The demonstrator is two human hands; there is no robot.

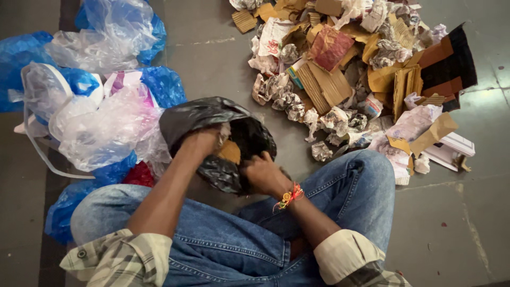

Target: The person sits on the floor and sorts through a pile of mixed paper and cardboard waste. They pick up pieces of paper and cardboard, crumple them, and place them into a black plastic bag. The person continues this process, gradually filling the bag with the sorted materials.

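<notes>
Head view: left hand point(204, 139) buried in the black bag point(212, 119) on the floor between the knees, grip hidden; right hand point(263, 172) clamped on its rim. Best to keep the mouth wide, cardboard piece point(230, 151) pushed deep.

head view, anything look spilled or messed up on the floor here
Yes: a heap of crumpled paper and torn cardboard lies spread loose over the floor at upper right. Plastic bags are piled at left. Both hands, left and right, are at a crumpled black bag.
</notes>
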